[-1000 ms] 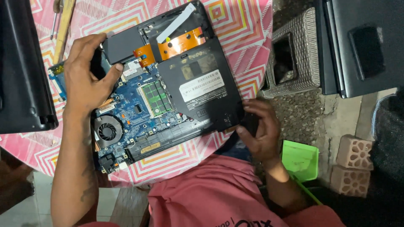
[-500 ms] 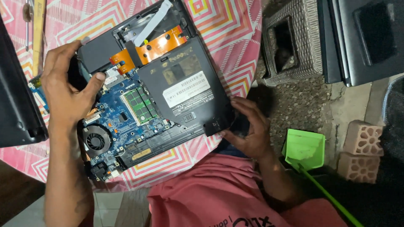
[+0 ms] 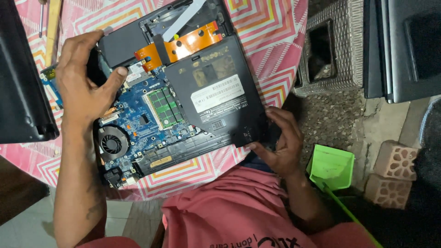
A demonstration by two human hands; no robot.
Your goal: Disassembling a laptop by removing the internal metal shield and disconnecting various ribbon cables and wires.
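Observation:
An opened laptop base (image 3: 138, 165) lies on a pink patterned tablecloth (image 3: 271, 50), its blue circuit board (image 3: 142, 119), green memory stick (image 3: 163, 108), round fan (image 3: 111, 142) and orange flat cable (image 3: 193, 43) exposed. A black optical drive (image 3: 216, 98) with a white label sits in the right half. My left hand (image 3: 85, 82) grips the laptop's left edge, thumb resting on the board near a black block (image 3: 121, 43). At the laptop's near right corner, my right hand (image 3: 280, 142) holds the corner of the drive.
A dark laptop lid (image 3: 20, 82) lies at the left. A small loose circuit board (image 3: 48, 80) and a wooden stick (image 3: 53, 25) sit beside it. Off the table: a wicker basket (image 3: 328, 50), a black case (image 3: 404, 46), a green dustpan (image 3: 330, 165), two bricks (image 3: 392, 172).
My view has shifted a little and both hands have stayed on the laptop. The right hand has slid slightly along the near right corner.

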